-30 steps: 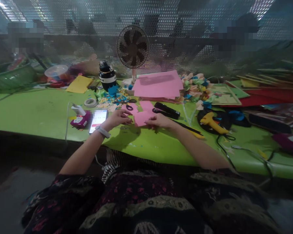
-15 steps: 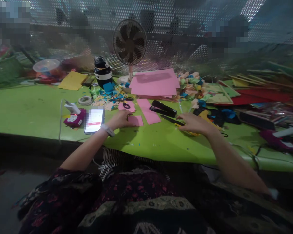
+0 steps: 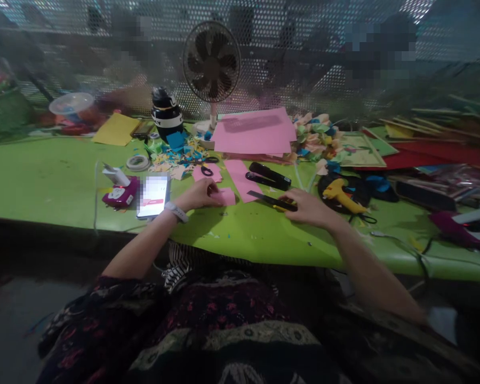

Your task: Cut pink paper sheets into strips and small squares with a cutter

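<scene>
My left hand (image 3: 198,194) rests on the green table (image 3: 56,181) with its fingers pressed on a small pink paper piece (image 3: 226,197). My right hand (image 3: 310,207) is closed round the yellow handle of a black-bladed cutter (image 3: 269,200), whose blade points left toward the pink piece. A longer pink strip (image 3: 240,180) lies just beyond, and a black stapler (image 3: 270,177) sits behind the cutter. A phone (image 3: 153,196) with a lit screen lies left of my left wrist.
A small fan (image 3: 212,66), a dark bottle (image 3: 167,114), large pink sheets (image 3: 254,132), paper scraps and small scissors (image 3: 206,170) stand at the back. A yellow glue gun (image 3: 342,194) and cables lie right. A tape roll (image 3: 138,162) and a purple gadget (image 3: 118,194) lie left.
My right hand left the pink paper, reached right to the cutter and now brings it back leftward. My left hand stayed on the small pink piece.
</scene>
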A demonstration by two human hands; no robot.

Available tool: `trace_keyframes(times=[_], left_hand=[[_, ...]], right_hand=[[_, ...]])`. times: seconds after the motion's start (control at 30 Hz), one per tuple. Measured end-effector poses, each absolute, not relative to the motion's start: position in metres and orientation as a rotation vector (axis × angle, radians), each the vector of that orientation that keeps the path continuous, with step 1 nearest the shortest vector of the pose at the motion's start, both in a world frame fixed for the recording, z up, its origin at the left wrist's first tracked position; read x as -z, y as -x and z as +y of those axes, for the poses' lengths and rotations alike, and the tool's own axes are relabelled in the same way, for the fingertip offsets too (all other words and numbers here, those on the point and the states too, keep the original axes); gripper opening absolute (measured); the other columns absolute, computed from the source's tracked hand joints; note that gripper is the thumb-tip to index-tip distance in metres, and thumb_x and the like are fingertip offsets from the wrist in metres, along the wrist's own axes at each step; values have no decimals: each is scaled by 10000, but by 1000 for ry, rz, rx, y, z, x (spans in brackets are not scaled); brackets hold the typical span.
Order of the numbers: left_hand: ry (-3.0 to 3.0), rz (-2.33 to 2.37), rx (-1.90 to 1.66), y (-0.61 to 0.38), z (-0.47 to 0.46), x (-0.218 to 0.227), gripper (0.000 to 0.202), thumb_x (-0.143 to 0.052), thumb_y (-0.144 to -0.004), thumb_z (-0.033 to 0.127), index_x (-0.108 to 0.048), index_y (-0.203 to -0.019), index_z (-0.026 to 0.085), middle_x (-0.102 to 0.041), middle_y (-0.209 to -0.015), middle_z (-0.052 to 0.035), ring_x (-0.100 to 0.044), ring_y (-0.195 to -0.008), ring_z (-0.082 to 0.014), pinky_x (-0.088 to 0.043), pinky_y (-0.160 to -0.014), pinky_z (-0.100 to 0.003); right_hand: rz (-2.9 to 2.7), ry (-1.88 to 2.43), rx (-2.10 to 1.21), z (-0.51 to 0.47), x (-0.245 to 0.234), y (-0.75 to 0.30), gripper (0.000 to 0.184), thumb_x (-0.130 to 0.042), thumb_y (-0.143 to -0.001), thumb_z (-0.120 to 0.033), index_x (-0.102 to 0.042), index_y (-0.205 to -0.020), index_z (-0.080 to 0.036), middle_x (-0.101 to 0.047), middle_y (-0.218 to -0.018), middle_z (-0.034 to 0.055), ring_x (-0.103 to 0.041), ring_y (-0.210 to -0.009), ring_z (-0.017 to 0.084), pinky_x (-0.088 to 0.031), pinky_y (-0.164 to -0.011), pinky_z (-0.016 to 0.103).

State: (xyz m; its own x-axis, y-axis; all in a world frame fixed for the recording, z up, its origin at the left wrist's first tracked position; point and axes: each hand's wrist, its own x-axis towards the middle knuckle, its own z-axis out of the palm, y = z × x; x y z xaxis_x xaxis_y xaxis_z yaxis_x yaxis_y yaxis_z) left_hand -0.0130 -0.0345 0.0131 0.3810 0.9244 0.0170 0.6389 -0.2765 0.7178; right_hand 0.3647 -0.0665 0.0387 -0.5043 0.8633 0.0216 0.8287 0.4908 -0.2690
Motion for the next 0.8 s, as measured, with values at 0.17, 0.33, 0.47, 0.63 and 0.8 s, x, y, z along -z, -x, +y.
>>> trace_keyframes(times=[0.17, 0.33, 0.47, 0.63, 0.8], left_hand=[[-1941, 1267, -643, 15, -34, -7, 507, -900, -632, 405, -548, -947, 220, -650, -946, -62, -606, -851, -227, -507, -727, -369], [-1909, 1207, -685, 15, -34, -2, 522, -892, -641, 347, -539, -1002, 216, -653, -995, -75, -625, -905, -228, -532, -764, -375], [-1925, 1197, -699, 15, -34, 0, 497, -886, -667, 316, -556, -1022, 208, -658, -977, -70, -643, -906, -231, -542, -758, -376], [-1913, 1201, -695, 16, -35, -2, 524, -910, -663, 328, -584, -1054, 202, -657, -963, -66, -638, -873, -224, -543, -732, -367], [-1998, 1199, -665, 14, -38, -5, 387, -877, -710, 329, -621, -971, 203, -666, -1023, -92, -627, -894, -233, -542, -716, -366]], right_hand=[[-2668, 1477, -314, -60, -38, -334, 407, -655, -776, -245, -716, -1178, -224, -690, -1131, 125, -646, -1066, 326, -536, -880, 422], [-2685, 1418, -379, -58, -39, -326, 442, -659, -787, -264, -708, -1223, -219, -671, -1159, 124, -643, -1092, 318, -531, -899, 414], [-2664, 1319, -391, -56, -36, -325, 420, -670, -787, -262, -713, -1204, -239, -673, -1140, 105, -644, -1073, 307, -533, -911, 425], [-2676, 1343, -351, -52, -37, -324, 411, -671, -777, -235, -724, -1184, -215, -680, -1144, 116, -643, -1098, 315, -532, -921, 426], [-2597, 1410, -312, -51, -41, -329, 416, -675, -773, -247, -732, -1182, -197, -690, -1162, 130, -641, -1107, 337, -534, -928, 446]])
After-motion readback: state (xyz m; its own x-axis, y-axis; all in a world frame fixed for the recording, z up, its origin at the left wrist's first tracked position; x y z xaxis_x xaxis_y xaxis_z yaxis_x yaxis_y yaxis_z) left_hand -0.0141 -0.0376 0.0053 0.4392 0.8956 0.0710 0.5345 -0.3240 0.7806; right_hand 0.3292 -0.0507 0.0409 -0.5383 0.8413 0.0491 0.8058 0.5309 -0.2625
